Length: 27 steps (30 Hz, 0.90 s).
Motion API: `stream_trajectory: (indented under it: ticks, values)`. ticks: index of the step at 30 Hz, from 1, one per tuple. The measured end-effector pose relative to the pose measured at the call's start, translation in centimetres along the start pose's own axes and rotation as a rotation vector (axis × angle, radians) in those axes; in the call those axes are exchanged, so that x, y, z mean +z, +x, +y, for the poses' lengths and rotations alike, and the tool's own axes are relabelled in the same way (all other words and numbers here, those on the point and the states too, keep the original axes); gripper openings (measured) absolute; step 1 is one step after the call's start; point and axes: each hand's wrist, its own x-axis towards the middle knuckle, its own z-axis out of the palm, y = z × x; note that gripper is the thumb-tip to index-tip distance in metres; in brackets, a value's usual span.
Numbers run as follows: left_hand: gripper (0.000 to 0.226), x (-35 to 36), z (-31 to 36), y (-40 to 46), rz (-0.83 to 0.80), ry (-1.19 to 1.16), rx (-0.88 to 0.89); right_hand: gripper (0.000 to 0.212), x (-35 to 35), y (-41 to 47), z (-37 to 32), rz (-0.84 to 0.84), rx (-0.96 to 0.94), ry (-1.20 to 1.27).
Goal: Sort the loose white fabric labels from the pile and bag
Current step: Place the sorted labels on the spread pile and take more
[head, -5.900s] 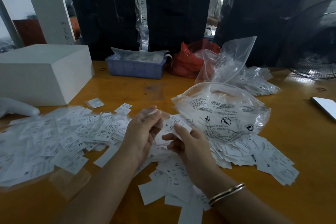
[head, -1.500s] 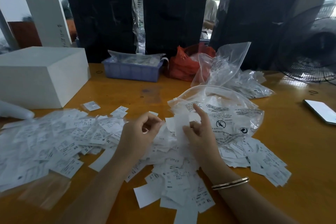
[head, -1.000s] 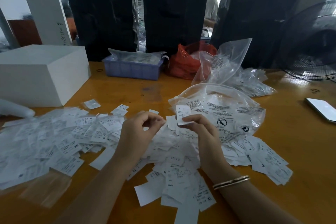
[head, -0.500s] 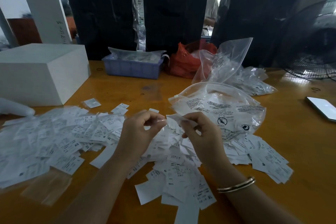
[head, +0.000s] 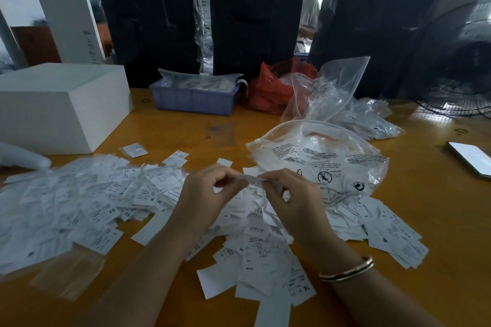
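Observation:
A wide pile of loose white fabric labels (head: 87, 202) covers the orange table (head: 435, 225) from the left edge to the right of my arms. A clear printed plastic bag (head: 321, 159) lies just beyond my right hand, with labels spilling from under it. My left hand (head: 207, 196) and my right hand (head: 295, 199) are raised over the middle of the pile. Between their fingertips they pinch one white label (head: 252, 180), held flat and edge-on. A gold bangle (head: 346, 269) sits on my right wrist.
A white box (head: 55, 106) stands at the back left, a blue crate (head: 194, 99) and a red bag (head: 271, 90) behind the middle. More clear bags (head: 366, 119) lie at the back right. A phone (head: 470, 158) rests at the right edge. Black bundles and a fan stand behind.
My right hand picked a label out of the pile by the bag, lifted it and brought it left. Now both hands pinch it between them.

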Motion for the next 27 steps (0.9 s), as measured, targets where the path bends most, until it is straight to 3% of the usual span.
stream_trajectory:
  ticks: [8,12,15,18,21,27]
  values:
    - [0.025,0.0,0.0,-0.1,-0.187,0.024,-0.077,0.022,-0.9,0.5,0.6,-0.333,-0.017,-0.227]
    - [0.036,0.6,0.2,-0.3,-0.257,0.023,-0.124,0.028,-0.5,0.3,0.1,-0.31,0.087,-0.014]
    - [0.035,0.7,0.4,-0.2,-0.202,-0.061,-0.189,0.034,-0.2,0.3,-0.1,-0.138,0.307,0.276]
    - [0.023,0.6,0.4,0.1,-0.139,-0.116,-0.261,0.024,0.1,0.2,-0.4,-0.063,0.465,0.452]
    - [0.016,0.7,0.6,0.2,-0.086,-0.149,-0.287,0.022,0.8,0.0,-1.1,-0.09,0.491,0.512]
    - [0.029,0.6,0.4,0.1,0.069,-0.246,-0.399,0.026,1.3,-0.7,-1.5,-0.3,0.508,0.529]
